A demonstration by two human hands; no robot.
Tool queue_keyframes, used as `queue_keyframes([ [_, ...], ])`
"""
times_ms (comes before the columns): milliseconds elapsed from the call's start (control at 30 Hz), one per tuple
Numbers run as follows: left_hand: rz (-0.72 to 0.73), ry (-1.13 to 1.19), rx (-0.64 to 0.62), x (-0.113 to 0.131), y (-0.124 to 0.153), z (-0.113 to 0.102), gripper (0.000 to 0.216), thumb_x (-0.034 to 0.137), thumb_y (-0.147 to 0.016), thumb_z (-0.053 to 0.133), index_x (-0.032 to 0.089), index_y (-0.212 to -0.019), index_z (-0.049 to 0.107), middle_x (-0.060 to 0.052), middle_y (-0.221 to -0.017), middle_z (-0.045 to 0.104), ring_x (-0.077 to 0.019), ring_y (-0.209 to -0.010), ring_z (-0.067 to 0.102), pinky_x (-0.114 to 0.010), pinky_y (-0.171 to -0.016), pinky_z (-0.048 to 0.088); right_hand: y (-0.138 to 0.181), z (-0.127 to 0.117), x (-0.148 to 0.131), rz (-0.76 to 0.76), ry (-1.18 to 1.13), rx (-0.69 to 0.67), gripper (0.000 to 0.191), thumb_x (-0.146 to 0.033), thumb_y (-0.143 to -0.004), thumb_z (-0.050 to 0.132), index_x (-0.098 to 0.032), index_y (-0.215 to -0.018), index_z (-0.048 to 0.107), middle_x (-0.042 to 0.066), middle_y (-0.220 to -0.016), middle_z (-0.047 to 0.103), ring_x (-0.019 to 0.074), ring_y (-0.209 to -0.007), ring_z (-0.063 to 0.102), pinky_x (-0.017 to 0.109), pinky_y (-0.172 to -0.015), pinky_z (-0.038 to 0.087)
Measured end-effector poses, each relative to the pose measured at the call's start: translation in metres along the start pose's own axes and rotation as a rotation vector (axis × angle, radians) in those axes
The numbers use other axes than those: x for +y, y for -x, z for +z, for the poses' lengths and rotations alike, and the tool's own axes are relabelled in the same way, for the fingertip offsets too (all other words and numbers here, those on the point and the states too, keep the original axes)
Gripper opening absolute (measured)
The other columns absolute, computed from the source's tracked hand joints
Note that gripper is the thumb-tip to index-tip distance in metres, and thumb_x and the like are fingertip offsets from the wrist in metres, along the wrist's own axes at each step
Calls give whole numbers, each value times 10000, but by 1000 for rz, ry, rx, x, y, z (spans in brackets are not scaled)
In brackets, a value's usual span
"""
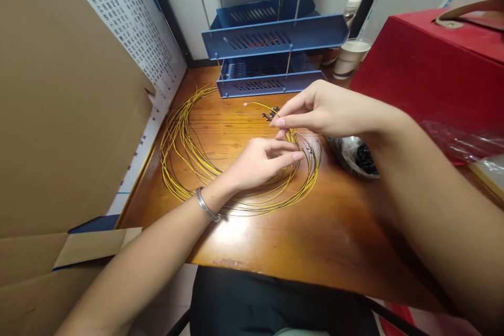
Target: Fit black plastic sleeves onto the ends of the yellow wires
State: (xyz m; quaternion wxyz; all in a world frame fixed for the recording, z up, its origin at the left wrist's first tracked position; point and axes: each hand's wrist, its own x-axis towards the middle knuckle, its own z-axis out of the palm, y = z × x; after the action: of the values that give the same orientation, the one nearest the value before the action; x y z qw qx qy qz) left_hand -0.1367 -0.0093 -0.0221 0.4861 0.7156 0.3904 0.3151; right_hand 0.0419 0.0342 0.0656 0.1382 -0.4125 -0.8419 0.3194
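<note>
A large loose coil of thin yellow and black wires [173,168] lies on the wooden table. My left hand [262,163], with a silver bangle at the wrist, is closed over the gathered part of the bundle at the coil's right side. Above it, my right hand [315,113] pinches a single yellow wire between thumb and fingertips. That wire's free end, with a small pale tip [246,104], points left in the air. Small black connectors [270,114] cluster just behind my right fingertips. The fingers partly hide the bundle.
Blue tiered trays [271,81] stand at the back. A red box [425,73] and a paper cup [350,58] are at the right. Beside my right forearm sits a plastic bag of black parts [356,157]. Cardboard [66,115] borders the left side.
</note>
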Motion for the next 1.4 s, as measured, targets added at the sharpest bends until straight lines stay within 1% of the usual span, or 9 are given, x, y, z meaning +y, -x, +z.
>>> queue_keyframes([
  [233,-11,140,55,1,0,2,314,413,-931,632,138,-846,758,15,-531,557,-82,-469,462,-227,-467,347,-4,5,3,49,-40,125,602,-696,-928,436,-223,-1104,764,92,-1045,778,197,-792,694,335,-707,517],
  [333,5,160,120,0,-1,3,282,372,-928,636,134,-804,724,5,-546,587,-82,-471,492,-220,-475,380,-7,4,20,122,112,168,539,-572,-897,572,-216,-1290,662,118,-1266,711,254,-1017,694,369,-851,535],
  [433,25,157,173,0,-3,3,258,338,-923,636,130,-792,715,-7,-592,626,-80,-489,511,-212,-486,414,-9,9,32,292,403,7,781,-381,-683,802,-231,-1406,550,127,-1379,645,339,-1187,639,424,-960,514],
  [533,43,126,199,1,-4,3,248,321,-915,641,129,-776,714,-22,-648,664,-78,-518,525,-205,-505,437,-10,18,32,356,527,-169,750,-321,-646,795,-226,-1353,563,137,-1321,671,360,-1122,669,434,-895,540],
  [733,56,65,192,1,-3,3,259,331,-919,635,133,-773,717,-27,-678,692,-78,-526,529,-207,-521,439,-11,23,34,380,559,-226,791,-193,-659,722,-214,-1421,507,147,-1372,644,361,-1192,648,436,-931,537],
  [967,64,35,188,-1,-2,3,274,344,-926,625,136,-769,711,-19,-650,660,-78,-518,512,-212,-513,422,-9,19,46,514,654,-236,599,-173,-692,667,-230,-1287,630,148,-1282,697,373,-1063,700,473,-866,546],
  [1167,76,25,156,-3,-1,3,293,382,-946,608,146,-796,694,7,-598,611,-84,-517,526,-212,-515,419,-2,-1,36,234,399,-150,836,-328,-655,782,-277,-1457,554,71,-1449,613,350,-1259,614,422,-996,521],
  [1267,85,-5,150,-3,-1,2,308,398,-952,596,148,-800,693,4,-597,615,-95,-533,542,-219,-528,433,6,-13,19,87,209,-149,688,-555,-733,724,-293,-1365,658,43,-1295,719,343,-1184,659,420,-947,540],
  [1400,128,-42,169,-3,-1,2,277,369,-946,598,144,-840,719,-22,-715,685,-110,-628,590,-234,-604,476,7,-14,6,20,112,-134,415,-560,-808,662,-303,-1104,800,7,-1104,787,280,-1055,705,364,-880,548],
])
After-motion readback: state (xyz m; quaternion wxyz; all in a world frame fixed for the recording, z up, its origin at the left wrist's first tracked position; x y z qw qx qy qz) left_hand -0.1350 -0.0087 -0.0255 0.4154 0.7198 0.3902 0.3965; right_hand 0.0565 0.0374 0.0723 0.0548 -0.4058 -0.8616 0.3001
